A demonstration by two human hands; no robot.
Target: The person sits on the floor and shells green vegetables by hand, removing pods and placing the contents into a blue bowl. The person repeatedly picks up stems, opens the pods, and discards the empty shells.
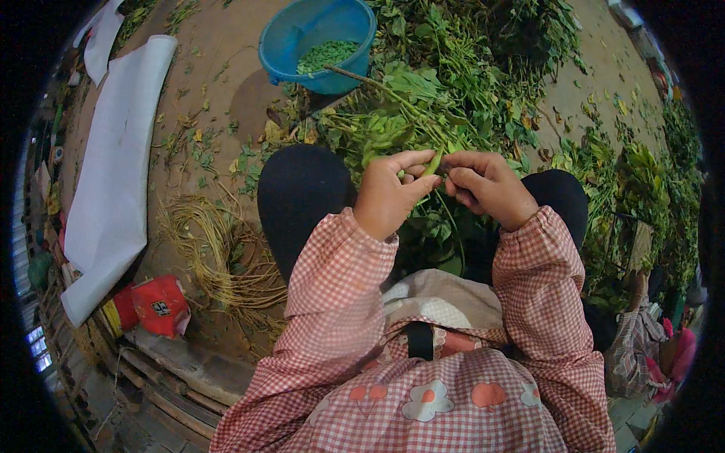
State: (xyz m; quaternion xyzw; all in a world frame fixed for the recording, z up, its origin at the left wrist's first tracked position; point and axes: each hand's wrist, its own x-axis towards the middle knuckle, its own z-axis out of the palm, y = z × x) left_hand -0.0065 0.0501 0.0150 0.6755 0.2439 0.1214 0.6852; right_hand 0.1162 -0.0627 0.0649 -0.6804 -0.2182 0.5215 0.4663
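A green bean pod [434, 162] is pinched between the thumb and fingers of my left hand [395, 184], with more green showing between the fingers. Close by on the right, my right hand [487, 182] has its fingertips curled together near the pod; what they hold, if anything, is hidden. Beneath both hands lies a heap of leafy bean plants [419, 85], with stems running up from near my fingers. A blue plastic basin [272, 54] stands past the heap, a little left, with shelled green beans [327, 55] inside. One long stem reaches over its rim.
A white sheet [110, 170] lies along the left, near a red bag [161, 306] and a bundle of dry stalks [212, 255]. More plants [640, 187] are piled on the right, where another person [640, 351] sits at the edge of view.
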